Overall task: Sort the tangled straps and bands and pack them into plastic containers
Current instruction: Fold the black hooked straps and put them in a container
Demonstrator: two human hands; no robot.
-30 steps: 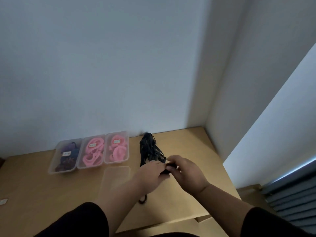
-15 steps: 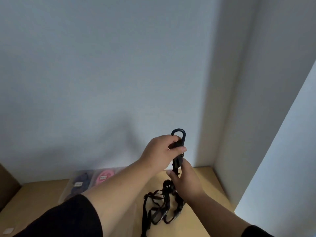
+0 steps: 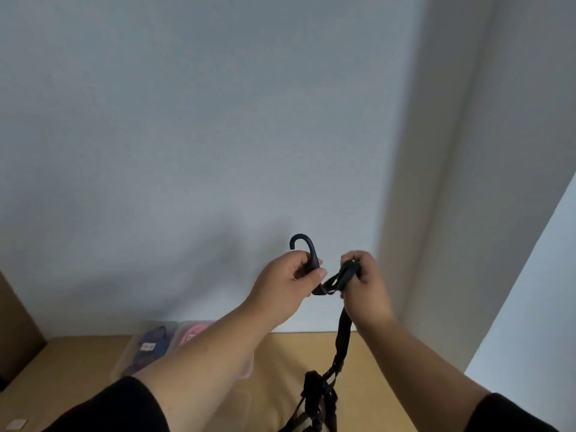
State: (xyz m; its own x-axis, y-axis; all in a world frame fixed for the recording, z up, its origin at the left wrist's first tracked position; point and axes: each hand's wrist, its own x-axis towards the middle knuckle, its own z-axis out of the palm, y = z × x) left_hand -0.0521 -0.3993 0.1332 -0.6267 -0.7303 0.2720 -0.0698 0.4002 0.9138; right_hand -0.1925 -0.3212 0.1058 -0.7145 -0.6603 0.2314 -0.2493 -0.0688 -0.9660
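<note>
My left hand (image 3: 290,280) is raised in front of the wall and grips the shank of a black hook (image 3: 304,247) whose curved end sticks up above my fingers. Right beside it, my right hand (image 3: 364,288) grips the black strap (image 3: 343,332) joined to that hook, with a short loop of strap stretched between the two hands. Below my right hand the strap hangs down to a tangled black bundle (image 3: 316,397) on the wooden table (image 3: 78,363).
Clear plastic containers stand at the table's back, partly hidden by my left arm: one with dark blue bands (image 3: 149,347), one with pink bands (image 3: 194,332). A clear lid (image 3: 246,403) lies nearer. A wall corner rises at right; a brown panel (image 3: 15,332) stands at far left.
Both hands lifted the strap from the table and the camera tilted up. In the last half second my right hand rose level with my left and pulled the strap sideways from the hook.
</note>
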